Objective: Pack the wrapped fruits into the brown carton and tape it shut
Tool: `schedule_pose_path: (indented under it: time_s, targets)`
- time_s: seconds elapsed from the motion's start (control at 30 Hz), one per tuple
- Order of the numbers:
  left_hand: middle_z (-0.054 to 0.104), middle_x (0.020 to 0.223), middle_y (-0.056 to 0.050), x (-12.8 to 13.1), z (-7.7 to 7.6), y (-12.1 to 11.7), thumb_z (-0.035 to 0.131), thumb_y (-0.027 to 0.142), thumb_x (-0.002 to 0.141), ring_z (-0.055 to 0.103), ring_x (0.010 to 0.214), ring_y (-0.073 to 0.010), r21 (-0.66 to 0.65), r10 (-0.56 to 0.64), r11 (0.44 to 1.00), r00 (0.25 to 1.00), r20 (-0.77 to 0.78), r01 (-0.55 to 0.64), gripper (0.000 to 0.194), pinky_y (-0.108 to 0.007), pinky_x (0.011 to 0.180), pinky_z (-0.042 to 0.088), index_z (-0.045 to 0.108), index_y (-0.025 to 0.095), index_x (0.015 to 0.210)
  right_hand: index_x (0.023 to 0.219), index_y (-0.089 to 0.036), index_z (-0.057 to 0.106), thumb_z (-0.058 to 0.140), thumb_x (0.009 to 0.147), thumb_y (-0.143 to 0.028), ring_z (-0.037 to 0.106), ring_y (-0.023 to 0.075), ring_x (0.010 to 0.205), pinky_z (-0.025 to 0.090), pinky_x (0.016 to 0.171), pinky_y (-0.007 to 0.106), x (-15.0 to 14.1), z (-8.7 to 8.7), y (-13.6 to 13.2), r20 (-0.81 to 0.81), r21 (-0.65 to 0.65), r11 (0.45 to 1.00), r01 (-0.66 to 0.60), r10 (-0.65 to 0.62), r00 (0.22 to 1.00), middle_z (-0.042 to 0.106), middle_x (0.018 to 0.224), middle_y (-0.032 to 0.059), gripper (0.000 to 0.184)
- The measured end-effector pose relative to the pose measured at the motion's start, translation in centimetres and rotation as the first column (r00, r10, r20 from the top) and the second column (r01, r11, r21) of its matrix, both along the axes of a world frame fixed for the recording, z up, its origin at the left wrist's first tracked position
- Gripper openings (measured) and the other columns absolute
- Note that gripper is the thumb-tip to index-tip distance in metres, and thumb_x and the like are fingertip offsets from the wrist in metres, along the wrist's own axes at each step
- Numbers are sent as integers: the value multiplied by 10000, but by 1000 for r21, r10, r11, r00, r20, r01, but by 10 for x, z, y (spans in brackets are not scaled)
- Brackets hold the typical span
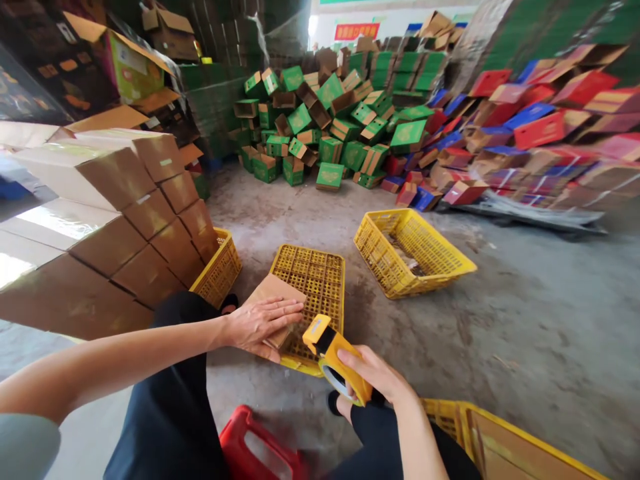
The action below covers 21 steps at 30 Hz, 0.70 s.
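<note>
A flat brown cardboard box lies on the yellow upturned plastic crate in front of me. My left hand rests on the box with its fingers stretched out flat, the thumb by its near edge. My right hand is wrapped round a yellow tape dispenser, which has a roll of tape on it. The dispenser is tilted, its head pointing up and left, close to the near right corner of the crate. Part of the box is hidden under my left hand.
Stacked cartons stand at left beside a yellow crate. Another yellow crate sits ahead right; one with cardboard is at lower right. A red stool lies below. Green boxes and red-blue boxes are heaped behind.
</note>
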<state>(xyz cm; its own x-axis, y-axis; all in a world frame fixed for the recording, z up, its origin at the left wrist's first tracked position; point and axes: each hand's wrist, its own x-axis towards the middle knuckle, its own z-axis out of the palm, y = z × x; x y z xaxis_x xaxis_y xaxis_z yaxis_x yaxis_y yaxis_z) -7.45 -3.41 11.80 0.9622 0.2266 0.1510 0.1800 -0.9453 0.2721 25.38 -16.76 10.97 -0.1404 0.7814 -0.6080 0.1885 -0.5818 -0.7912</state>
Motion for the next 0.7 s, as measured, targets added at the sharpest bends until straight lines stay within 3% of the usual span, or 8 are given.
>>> schedule_pose_path:
  time_s: [0.17,0.3,0.37,0.43,0.5,0.6,0.67,0.7]
  targets:
    - [288,1695,-217,1,3,-2,570,777,910,304,1575,-356,-4,2,1000,1000,19,-2,1053,-481,1309,235,226,138,1673,1015,-190,597,725,755,-776,674,162,526,509,483,236,5,-4,-9,42,0,1000,9,-9,999,705,647,-6,654]
    - [279,1703,-202,-3,4,-5,470,793,947,291,1583,-342,-37,9,999,999,52,-7,996,-481,1307,246,241,149,1672,960,-178,630,716,799,-738,676,167,509,517,472,228,-9,-4,3,48,-4,997,-83,83,995,696,593,0,589]
    - [278,1710,-180,-6,3,-4,377,756,1000,274,1592,-320,-84,114,991,989,89,-107,898,-480,1314,225,269,162,1666,914,-173,647,686,849,-709,664,163,474,522,467,224,-15,-4,11,60,-1,992,-126,125,990,686,551,2,541]
    - [254,1722,-162,-9,2,0,317,721,1033,237,1605,-304,-168,333,936,933,133,-310,840,-485,1324,174,297,159,1657,893,-168,656,679,876,-682,660,165,456,526,460,223,-19,-5,16,66,4,990,-142,142,988,685,531,9,514]
    - [239,1725,-163,-11,0,7,305,734,1027,213,1611,-308,-321,620,768,770,151,-555,857,-491,1325,152,334,136,1641,899,-165,658,685,881,-674,664,173,456,530,453,229,-22,-6,18,56,-2,989,-149,149,987,695,535,22,510]
    - [466,1615,-179,-15,-4,17,359,826,953,389,1537,-348,-655,865,331,496,-78,-679,917,-488,1267,316,520,131,1530,904,-173,655,681,872,-704,677,184,479,547,476,244,-25,-9,20,45,-12,989,-147,148,988,709,557,36,532]
    - [681,1394,-182,-18,-7,18,451,891,866,596,1366,-376,-827,798,54,522,-301,-560,934,-470,1146,479,670,134,1368,897,-182,656,677,856,-734,679,187,492,555,495,252,-26,-12,21,49,-7,990,-142,142,989,706,562,32,554]
    - [743,1279,-182,-19,-9,16,508,909,818,667,1269,-382,-872,747,-44,564,-353,-488,936,-461,1081,532,713,129,1293,900,-183,661,681,846,-744,677,185,497,553,498,252,-26,-14,22,45,2,990,-144,144,989,705,570,29,563]
